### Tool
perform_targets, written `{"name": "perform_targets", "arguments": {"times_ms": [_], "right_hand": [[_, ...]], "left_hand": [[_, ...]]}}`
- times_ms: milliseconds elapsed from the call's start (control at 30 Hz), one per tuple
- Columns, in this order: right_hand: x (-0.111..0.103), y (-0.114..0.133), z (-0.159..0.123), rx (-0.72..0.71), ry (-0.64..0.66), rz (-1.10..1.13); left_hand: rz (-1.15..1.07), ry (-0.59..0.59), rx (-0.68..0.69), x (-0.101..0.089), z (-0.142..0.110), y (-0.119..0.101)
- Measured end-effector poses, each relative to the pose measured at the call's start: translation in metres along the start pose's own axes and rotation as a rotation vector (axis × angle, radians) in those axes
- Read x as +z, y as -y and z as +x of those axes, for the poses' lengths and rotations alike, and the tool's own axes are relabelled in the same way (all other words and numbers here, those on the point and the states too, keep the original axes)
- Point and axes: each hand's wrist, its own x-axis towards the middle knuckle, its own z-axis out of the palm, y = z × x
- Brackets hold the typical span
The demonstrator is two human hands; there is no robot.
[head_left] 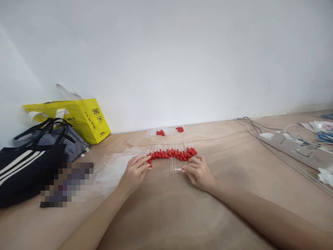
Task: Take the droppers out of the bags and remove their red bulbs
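A row of glass droppers with red rubber bulbs (170, 153) lies on the wooden table, their thin tubes pointing away from me. My left hand (136, 170) is at the row's left end, fingers pinched on a red rubber bulb (150, 166). At the right end is my right hand (197, 172), which grips a clear glass tube (178, 169) pointing left. Several bare glass tubes (172, 170) lie side by side between my hands, just in front of the bulbs.
Behind the row, two small heaps of red bulbs (160, 132) lie on a clear plastic bag (170, 131). More clear bags (114, 168) are left of my hands. A yellow bag (91, 121) and dark bags (28, 170) stand far left; a power strip (293, 147) with cables is right.
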Motion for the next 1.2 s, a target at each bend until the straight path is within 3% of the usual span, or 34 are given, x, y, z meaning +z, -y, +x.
{"name": "perform_targets", "arguments": {"times_ms": [167,433,567,900,1200], "right_hand": [[0.012,-0.005,-0.002,0.146,0.109,0.007],[0.021,-0.006,-0.003,0.182,0.076,0.168],[0.026,-0.001,-0.001,0.232,0.072,0.187],[0.022,0.008,0.010,0.199,0.176,0.180],[0.015,0.011,0.009,0.154,0.227,0.198]], "left_hand": [[-0.026,0.028,-0.335,0.007,-0.005,0.014],[0.060,0.192,-0.503,0.007,-0.005,0.007],[0.104,0.235,-0.481,0.012,-0.005,0.004],[0.090,0.166,-0.448,0.017,-0.008,0.006],[-0.054,0.069,-0.281,0.027,0.009,-0.015]]}}
